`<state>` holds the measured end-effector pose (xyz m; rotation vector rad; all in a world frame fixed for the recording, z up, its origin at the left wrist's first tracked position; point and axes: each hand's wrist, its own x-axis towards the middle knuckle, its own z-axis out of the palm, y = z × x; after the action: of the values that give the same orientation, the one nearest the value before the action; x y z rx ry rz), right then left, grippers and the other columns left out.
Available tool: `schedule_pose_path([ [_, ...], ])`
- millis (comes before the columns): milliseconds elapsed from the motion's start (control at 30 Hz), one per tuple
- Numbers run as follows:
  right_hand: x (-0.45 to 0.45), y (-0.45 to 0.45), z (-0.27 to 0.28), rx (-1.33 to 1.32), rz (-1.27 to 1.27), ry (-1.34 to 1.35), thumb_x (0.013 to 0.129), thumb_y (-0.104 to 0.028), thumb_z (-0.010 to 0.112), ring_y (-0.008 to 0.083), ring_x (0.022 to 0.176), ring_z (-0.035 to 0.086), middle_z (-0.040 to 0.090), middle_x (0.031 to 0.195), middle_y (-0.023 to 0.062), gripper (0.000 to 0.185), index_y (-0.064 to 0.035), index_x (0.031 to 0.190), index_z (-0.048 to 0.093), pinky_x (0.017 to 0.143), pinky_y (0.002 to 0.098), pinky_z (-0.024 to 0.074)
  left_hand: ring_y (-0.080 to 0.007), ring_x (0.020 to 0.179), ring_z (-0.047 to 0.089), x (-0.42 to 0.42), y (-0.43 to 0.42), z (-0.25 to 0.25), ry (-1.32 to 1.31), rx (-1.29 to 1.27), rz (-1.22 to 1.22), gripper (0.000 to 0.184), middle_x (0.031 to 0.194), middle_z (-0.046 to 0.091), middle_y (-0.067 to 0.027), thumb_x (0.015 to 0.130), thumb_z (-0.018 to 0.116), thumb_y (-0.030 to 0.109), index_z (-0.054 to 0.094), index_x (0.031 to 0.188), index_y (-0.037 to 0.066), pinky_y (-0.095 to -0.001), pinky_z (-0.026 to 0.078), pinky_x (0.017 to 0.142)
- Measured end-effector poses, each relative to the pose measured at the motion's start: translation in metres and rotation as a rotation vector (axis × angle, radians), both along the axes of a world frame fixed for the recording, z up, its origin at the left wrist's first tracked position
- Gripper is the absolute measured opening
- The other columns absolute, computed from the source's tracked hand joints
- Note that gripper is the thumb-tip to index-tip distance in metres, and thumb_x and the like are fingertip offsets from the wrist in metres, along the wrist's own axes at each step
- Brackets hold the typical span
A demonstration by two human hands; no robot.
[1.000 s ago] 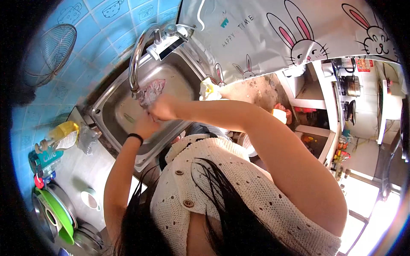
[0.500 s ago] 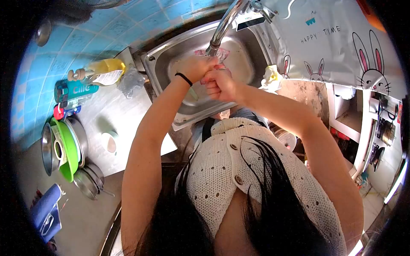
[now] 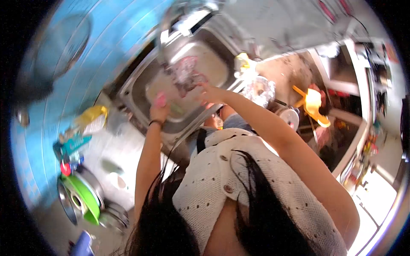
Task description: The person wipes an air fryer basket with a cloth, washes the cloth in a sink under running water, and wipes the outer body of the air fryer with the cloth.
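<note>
A crumpled, pinkish see-through bag point(image 3: 185, 73) is under the tap point(image 3: 164, 40), over the sink point(image 3: 218, 72). My right hand point(image 3: 212, 94) is at the bag's lower right corner, its thumb and finger closed on the edge and the other fingers loosely curled. Lower left of the bag, apart from it, my left hand point(image 3: 159, 112) has a small pink thing point(image 3: 161, 100) at its fingertips, too blurred to name. Something thin and green point(image 3: 175, 109) lies in the sink between my hands.
Left of the sink are a yellow bottle point(image 3: 96, 120), a teal bottle point(image 3: 74, 146), a white cup point(image 3: 117, 181) and a green basin point(image 3: 87, 198) among metal bowls. A wire strainer point(image 3: 64, 45) hangs on the blue wall. An orange-yellow object point(image 3: 313, 104) is at the right.
My hands, together at the bag half a second ago, are now apart, left hand to the left and right hand to the right. The bag shows more fully. The view has turned and blurred.
</note>
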<state>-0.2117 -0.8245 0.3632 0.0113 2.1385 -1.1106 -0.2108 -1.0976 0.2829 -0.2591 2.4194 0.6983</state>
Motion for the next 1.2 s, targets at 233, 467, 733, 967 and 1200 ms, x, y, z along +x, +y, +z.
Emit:
schedule_pose_path([
  [233,0.038,0.094,-0.004,0.166,-0.127,0.358,0.078,-0.022,0.061,0.0334,0.109,0.052,0.048,0.124,0.0181,0.051,-0.0093,0.125,0.046,0.09,0.0387,0.0453,-0.0123,0.062,0.055,0.033,0.057,0.042,-0.252,0.489,0.592,0.035,0.075,0.059,-0.0052,0.075,0.071,0.018,0.053,0.101,0.004,-0.0266,0.045,0.054],
  [467,0.114,0.211,0.044,-0.116,-0.452,0.37,0.079,-0.031,0.063,0.0321,0.09,0.06,0.06,0.099,0.0215,0.045,-0.0005,0.112,0.055,0.081,0.0398,0.0475,-0.0131,0.074,0.061,0.039,0.27,0.101,-0.292,0.796,0.023,0.026,0.087,0.062,-0.0057,0.084,0.064,0.016,0.054,0.103,0.002,-0.0251,0.049,0.063],
  [733,0.2,0.35,0.055,-0.46,-1.206,0.408,0.087,-0.023,0.062,0.0109,0.077,0.06,0.065,0.087,0.0079,0.03,0.0031,0.101,0.057,0.069,0.025,0.0488,-0.0157,0.076,0.062,0.078,0.507,0.165,-0.014,0.828,-0.682,0.026,0.084,0.063,-0.0074,0.079,0.065,0.014,0.059,0.1,-0.001,-0.0296,0.049,0.068],
  [967,0.258,0.422,0.083,-0.706,-1.742,0.618,0.093,-0.02,0.049,0.0079,0.074,0.055,0.061,0.083,0.0002,0.024,-0.0014,0.104,0.059,0.069,0.0249,0.0454,-0.0121,0.091,0.058,0.097,0.613,0.171,-0.533,1.034,-0.714,0.022,0.1,0.06,-0.004,0.088,0.057,0.007,0.052,0.108,0.001,-0.0262,0.048,0.08],
  [1200,0.294,0.486,0.065,-0.935,-2.091,0.811,0.092,-0.023,0.053,0.0129,0.082,0.059,0.06,0.095,0.0052,0.031,-0.0028,0.116,0.051,0.071,0.0261,0.0485,-0.0112,0.091,0.056,0.104,0.752,0.164,-0.712,0.934,-0.823,0.015,0.098,0.058,-0.0035,0.092,0.052,0.011,0.052,0.104,0.002,-0.0271,0.047,0.083],
])
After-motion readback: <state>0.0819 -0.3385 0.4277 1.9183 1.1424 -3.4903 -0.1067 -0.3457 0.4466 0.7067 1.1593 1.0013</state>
